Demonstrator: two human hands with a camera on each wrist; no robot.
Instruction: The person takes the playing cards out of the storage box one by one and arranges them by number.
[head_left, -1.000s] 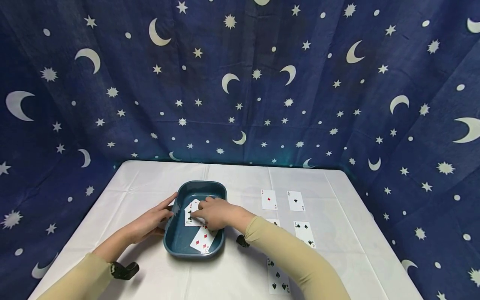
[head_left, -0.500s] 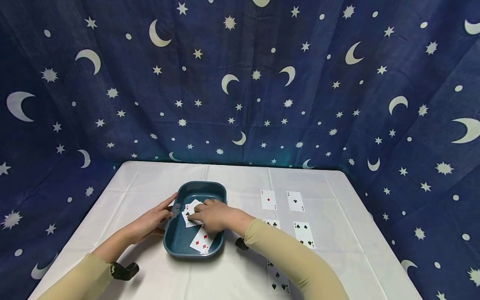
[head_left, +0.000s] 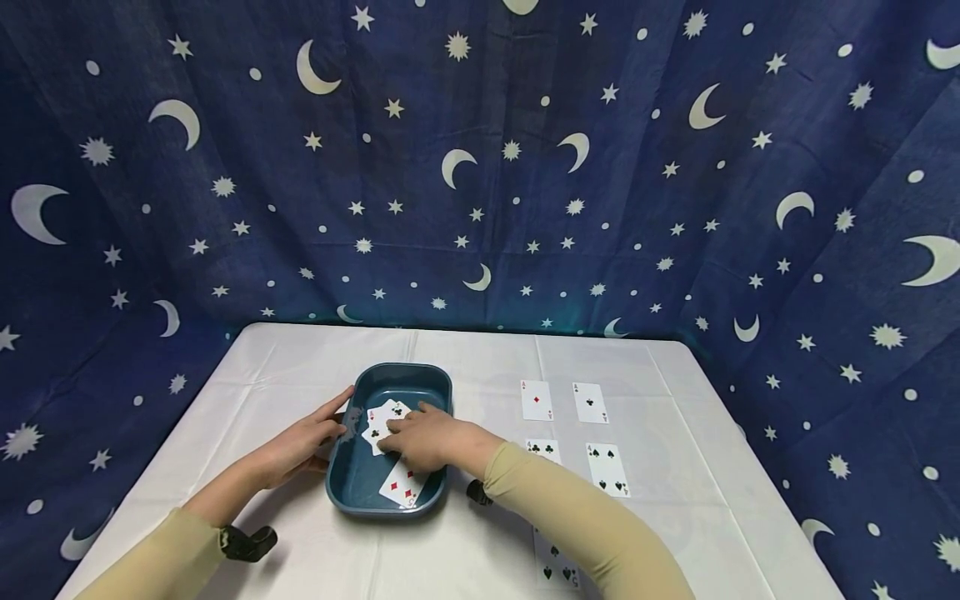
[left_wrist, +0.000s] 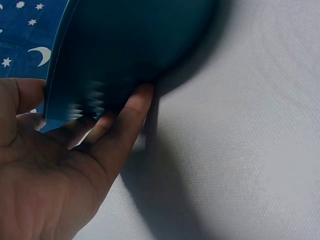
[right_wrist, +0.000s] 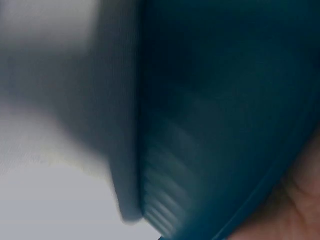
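My left hand (head_left: 300,446) rests at the left side of a dark teal tray (head_left: 337,492), its fingertips touching the outer wall; in the left wrist view the hand (left_wrist: 65,165) lies against that wall (left_wrist: 125,45). Reaching over the right rim, my right hand (head_left: 427,437) has its fingers on the cards inside. Several overlapping playing cards (head_left: 373,435), clubs and a red one among them, lie beneath and left of those fingers. A diamond card (head_left: 397,486) lies nearer the front, partly under the hand. The right wrist view shows the tray's outer wall (right_wrist: 215,110) and part of the hand (right_wrist: 280,220).
On the white-covered table (head_left: 675,458), right of the tray, lie an ace of diamonds (head_left: 536,402), an ace of clubs (head_left: 591,404), a four of spades (head_left: 608,471), a club card (head_left: 543,450) and a spade card (head_left: 551,562). My right sleeve (head_left: 577,521) partly covers the last two. A star-and-moon curtain (head_left: 480,167) hangs behind.
The right fingers have drawn back slightly, and the club cards beneath them have shifted and fanned out, showing more of their faces. My left hand and the tray stay in place.
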